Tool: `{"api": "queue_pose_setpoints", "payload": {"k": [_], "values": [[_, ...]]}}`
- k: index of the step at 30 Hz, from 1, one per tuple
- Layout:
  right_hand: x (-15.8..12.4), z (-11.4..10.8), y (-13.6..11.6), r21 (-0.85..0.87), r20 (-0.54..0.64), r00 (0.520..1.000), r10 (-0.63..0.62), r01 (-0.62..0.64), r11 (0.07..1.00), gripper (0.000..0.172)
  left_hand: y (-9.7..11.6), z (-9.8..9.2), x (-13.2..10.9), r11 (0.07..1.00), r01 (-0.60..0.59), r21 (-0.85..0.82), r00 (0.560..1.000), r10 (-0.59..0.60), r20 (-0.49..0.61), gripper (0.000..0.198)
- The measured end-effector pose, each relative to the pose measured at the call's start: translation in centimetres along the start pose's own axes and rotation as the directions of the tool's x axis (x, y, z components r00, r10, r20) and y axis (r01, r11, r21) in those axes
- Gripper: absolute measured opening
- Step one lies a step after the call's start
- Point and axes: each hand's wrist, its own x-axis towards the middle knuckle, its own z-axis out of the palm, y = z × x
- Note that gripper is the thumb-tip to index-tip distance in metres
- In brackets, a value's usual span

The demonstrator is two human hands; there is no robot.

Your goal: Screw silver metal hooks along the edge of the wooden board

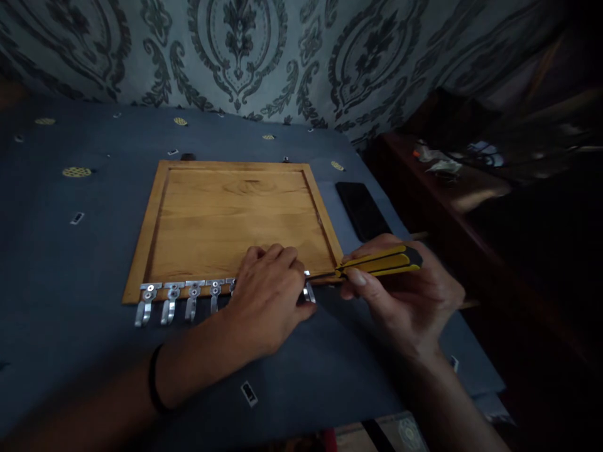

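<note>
A framed wooden board (235,220) lies flat, with a row of shiny metal hooks (191,298) along its near edge. My right hand (409,295) is closed around a screwdriver (381,260) with a yellow and black handle. Its shaft points left to the last metal hook (308,290) at the board's right end; the tip's exact contact is hard to make out. Over the near edge rests my left hand (271,295), fingers curled and thumb beside that hook, which it appears to grip. The hooks under this hand are hidden.
A black phone (362,210) lies right of the board on the blue patterned cloth (94,251). Behind stands a patterned grey backdrop (235,56). At the right is a dark reddish-brown wooden edge (452,232), with small clutter (438,160) beyond it.
</note>
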Motion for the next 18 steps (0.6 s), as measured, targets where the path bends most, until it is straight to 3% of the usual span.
{"api": "queue_pose_setpoints", "payload": {"k": [9,18], "values": [[0.07,0.03,-0.01,-0.017,0.007,0.999,-0.033,0.033,0.999,0.012,0.05,-0.12,-0.08,1.000,-0.001,0.009,1.000,0.001,0.011,0.034],[0.26,0.20,0.01,0.075,-0.011,0.998,0.067,-0.066,0.995,0.023,0.18,-0.70,-0.04,1.000,-0.008,0.001,0.997,0.008,0.074,0.039]]}}
